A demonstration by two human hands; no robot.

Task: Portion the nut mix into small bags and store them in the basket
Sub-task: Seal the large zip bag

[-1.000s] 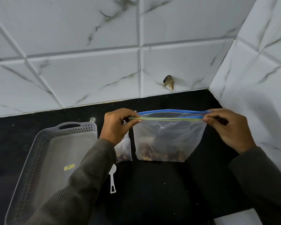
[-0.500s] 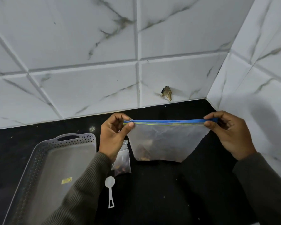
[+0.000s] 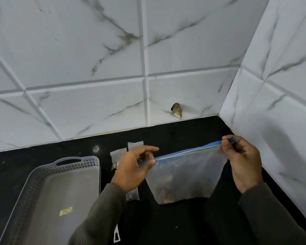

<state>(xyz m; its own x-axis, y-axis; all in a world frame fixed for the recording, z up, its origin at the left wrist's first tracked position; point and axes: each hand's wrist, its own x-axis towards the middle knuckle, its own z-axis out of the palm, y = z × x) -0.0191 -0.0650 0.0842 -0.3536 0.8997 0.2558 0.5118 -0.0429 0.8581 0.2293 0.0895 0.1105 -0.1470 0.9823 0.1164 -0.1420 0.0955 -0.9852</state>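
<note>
Holding the big zip bag up by its 2 top corners, above the black counter. Left hand pinches the left end of the blue seal strip between thumb and fingers; right hand is clamped on the right end, which sits higher, so the strip slopes. Strip looks pressed flat along its length, though whether it is fully sealed cannot be told. Nut mix lies in the bottom of the bag, a modest amount, seen dimly through cloudy plastic.

Small bags: 2 show behind the left hand on the counter, near the wall, and a third pokes out below the left wrist with dark nuts in it. How full the back 2 are is hard to tell.

Basket sits at left, well apart from the big bag, with nothing in it but a yellow sticker on its floor. White scoop handle peeks out under the left sleeve.

Judgement: portioning seems at least partly done, 3 small bags out. Storing has not begun; every small bag must yet go into the basket. Nuts left in the big bag may mean more portions.
</note>
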